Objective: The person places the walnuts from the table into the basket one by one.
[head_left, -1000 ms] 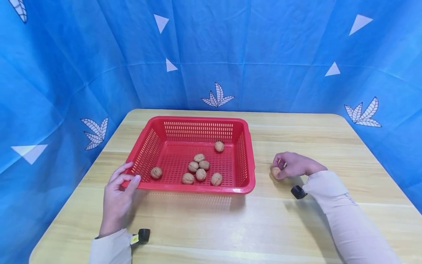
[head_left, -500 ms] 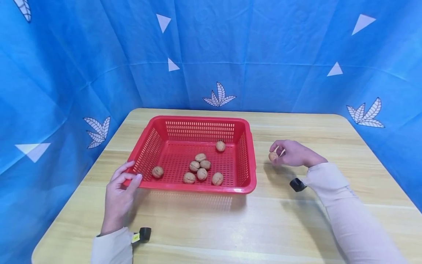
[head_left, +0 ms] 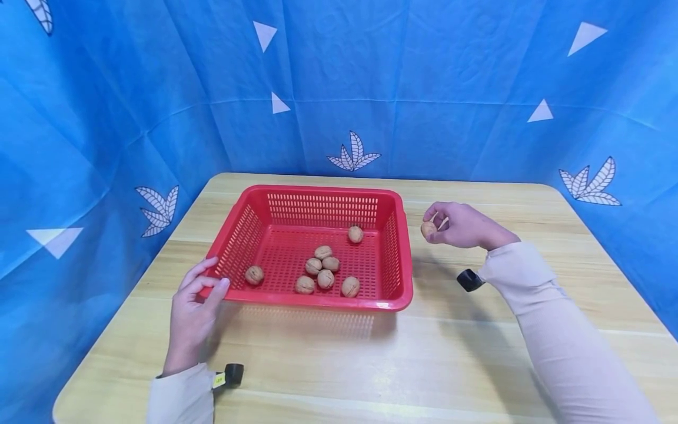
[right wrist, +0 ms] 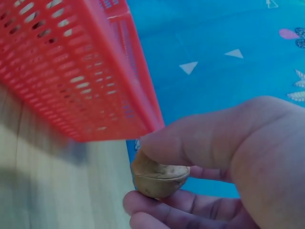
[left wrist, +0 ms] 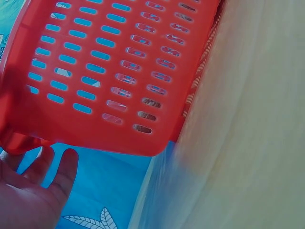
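Note:
My right hand (head_left: 462, 225) pinches a walnut (head_left: 428, 230) between thumb and fingers, held above the table just right of the red basket. In the right wrist view the walnut (right wrist: 159, 176) shows its seam, with the basket wall close behind it. At the near left corner of the plastic basket (head_left: 328, 301), my left hand (head_left: 193, 318) grips the rim, thumb on top. The left wrist view has those fingers (left wrist: 64, 174) below the rim, beside the slotted wall. Several walnuts lie on the basket floor: a cluster near the middle, one walnut (head_left: 355, 234) at the back right, another (head_left: 254, 275) at the left.
The basket stands on a light wooden table (head_left: 339, 365) with rounded corners. A blue cloth (head_left: 450, 70) with white leaves and triangles hangs behind and at both sides. Each wrist wears a small black camera, such as the right one (head_left: 469, 280).
My right hand has lifted the walnut off the table and carried it up, away from me and slightly left, toward the basket. The left hand stays at the basket corner.

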`<action>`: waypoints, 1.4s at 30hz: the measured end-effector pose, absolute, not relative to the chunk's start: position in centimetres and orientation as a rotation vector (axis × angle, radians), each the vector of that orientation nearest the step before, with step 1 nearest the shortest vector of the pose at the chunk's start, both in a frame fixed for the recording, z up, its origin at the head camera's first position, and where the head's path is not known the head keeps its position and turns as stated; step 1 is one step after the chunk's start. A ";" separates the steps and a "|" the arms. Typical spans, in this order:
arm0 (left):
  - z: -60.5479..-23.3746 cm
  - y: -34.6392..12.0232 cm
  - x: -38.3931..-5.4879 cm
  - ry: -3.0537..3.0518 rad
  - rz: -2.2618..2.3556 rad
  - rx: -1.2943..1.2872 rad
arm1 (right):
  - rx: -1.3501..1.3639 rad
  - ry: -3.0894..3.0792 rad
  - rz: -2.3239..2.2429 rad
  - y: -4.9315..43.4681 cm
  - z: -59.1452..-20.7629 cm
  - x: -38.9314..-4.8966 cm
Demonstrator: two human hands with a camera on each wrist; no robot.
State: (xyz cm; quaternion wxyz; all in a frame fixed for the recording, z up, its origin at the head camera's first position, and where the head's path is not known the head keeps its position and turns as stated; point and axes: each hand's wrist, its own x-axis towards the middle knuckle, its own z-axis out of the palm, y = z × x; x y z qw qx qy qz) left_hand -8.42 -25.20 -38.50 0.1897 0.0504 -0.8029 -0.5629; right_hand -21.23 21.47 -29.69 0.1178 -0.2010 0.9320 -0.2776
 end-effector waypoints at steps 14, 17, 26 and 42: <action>-38.4 -25.4 -8.4 -2.260 -1.614 0.172 | -0.528 2.755 -0.904 18.1 -27.8 -21.8; -38.3 -25.4 -8.4 -2.263 -1.603 0.176 | -0.521 2.750 -0.929 17.3 -27.5 -21.9; -38.1 -25.5 -8.3 -2.269 -1.602 0.179 | -0.592 2.708 -0.926 14.6 -27.3 -22.4; -38.1 -25.4 -8.2 -2.251 -1.635 0.169 | -0.609 2.665 -0.897 11.1 -27.7 -22.8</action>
